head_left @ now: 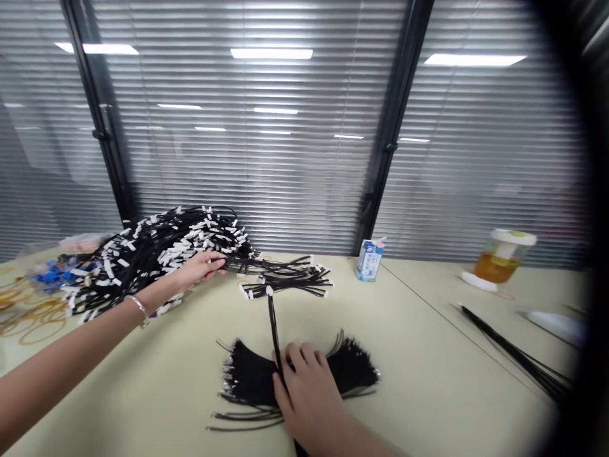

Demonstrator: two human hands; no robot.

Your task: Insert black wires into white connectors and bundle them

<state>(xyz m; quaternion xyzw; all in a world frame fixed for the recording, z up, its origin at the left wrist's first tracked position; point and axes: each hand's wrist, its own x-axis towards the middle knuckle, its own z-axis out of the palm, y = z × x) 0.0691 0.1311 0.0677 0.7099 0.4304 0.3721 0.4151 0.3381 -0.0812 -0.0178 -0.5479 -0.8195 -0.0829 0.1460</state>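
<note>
My left hand [204,266] reaches far out, its fingers pinched on the end of a thin bundle of black cables [266,265]. Beside it lies another bundle of black cables [295,284] with white connectors at both ends. My right hand [311,390] rests over a thick bunch of short black wires [254,374] with bare-looking tips. Between its thumb and fingers stands a black cable [273,317] topped by a white connector [269,291]. My right palm hides the middle of the bunch.
A large heap of black cables [157,247] with white connectors sits at the back left. Rubber bands [42,317] and small blue parts [54,276] lie left of it. A drink carton [369,260], a jar of amber liquid [499,260] and black wires [514,352] are on the right.
</note>
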